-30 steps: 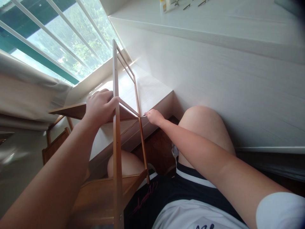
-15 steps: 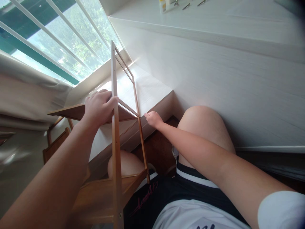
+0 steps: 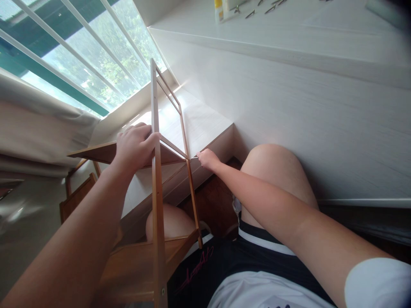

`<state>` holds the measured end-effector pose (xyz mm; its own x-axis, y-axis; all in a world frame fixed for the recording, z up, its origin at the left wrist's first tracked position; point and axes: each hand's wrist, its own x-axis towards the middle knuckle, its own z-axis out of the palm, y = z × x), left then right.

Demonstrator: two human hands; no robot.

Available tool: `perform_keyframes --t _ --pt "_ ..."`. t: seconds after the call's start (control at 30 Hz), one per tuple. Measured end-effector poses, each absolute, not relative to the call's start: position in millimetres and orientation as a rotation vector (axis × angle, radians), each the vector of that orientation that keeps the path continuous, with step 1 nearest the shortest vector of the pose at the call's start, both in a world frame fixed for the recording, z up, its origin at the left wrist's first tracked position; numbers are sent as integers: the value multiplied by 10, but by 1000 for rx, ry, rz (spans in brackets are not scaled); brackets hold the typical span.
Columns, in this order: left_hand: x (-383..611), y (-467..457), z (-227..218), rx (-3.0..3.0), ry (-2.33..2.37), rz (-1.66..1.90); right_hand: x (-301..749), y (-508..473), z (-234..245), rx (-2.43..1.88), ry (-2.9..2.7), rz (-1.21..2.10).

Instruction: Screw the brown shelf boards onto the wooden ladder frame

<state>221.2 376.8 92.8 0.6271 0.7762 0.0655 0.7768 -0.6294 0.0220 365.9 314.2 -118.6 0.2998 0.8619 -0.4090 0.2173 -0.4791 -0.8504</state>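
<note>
A wooden shelf rack with slim posts stands tilted between my legs. My left hand is closed around its near post at middle height, thumb on the post's face and fingers behind. A brown board at that level sticks out to the left, partly hidden by the hand. On the far post, my right hand pinches a thin, pale metal rod, like a hex key, that meets the post where the board joins it. The rod's inner end is hidden in the fingers. The rack's lower shelf lies near my lap.
A white ledge sits under the barred window. On the white top at upper right are a yellow-and-white bottle and several screws. A curtain and a wooden chair-like piece are at left.
The view has shifted slightly, showing more small hardware on the white top. Both hands keep their places on the rack; any turn of the rod is too small to make out.
</note>
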Motion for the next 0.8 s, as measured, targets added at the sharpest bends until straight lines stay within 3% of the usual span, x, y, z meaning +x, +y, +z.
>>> perform_keyframes --t 0.23,0.8 --pt "2229 3745 949 -2816 -1364 -115 3632 3084 -1184 -1992 -1309 985" --pt "2204 3768 944 -2824 -1322 -126 3641 3083 -1267 -1995 -1343 902"
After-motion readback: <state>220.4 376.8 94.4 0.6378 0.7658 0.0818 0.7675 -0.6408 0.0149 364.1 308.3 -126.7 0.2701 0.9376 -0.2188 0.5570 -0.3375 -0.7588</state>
